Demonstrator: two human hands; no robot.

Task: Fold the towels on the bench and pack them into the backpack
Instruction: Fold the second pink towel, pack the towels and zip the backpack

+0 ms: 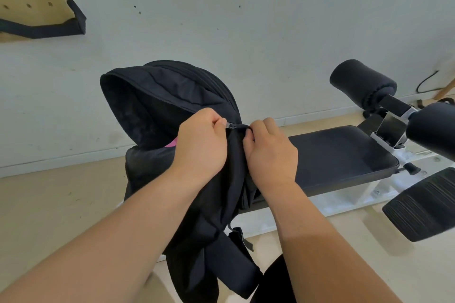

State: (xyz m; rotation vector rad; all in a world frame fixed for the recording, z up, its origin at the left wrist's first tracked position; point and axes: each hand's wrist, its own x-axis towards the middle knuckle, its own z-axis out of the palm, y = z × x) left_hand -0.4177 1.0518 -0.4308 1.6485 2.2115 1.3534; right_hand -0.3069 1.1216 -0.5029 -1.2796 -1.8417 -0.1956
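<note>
Late packing stage: the backpack stands at the bench's left end, a pink towel showing under its open flap, while the left hand pinches the zipper pull and the right hand grips the adjoining fabric, so closing apparently remains.

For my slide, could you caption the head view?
Left hand pinches backpack zipper, right hand grips its fabric, on bench.

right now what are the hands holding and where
The left hand pinches the zip pull of the backpack. The right hand grips the backpack's fabric edge just beside that pull.
</note>
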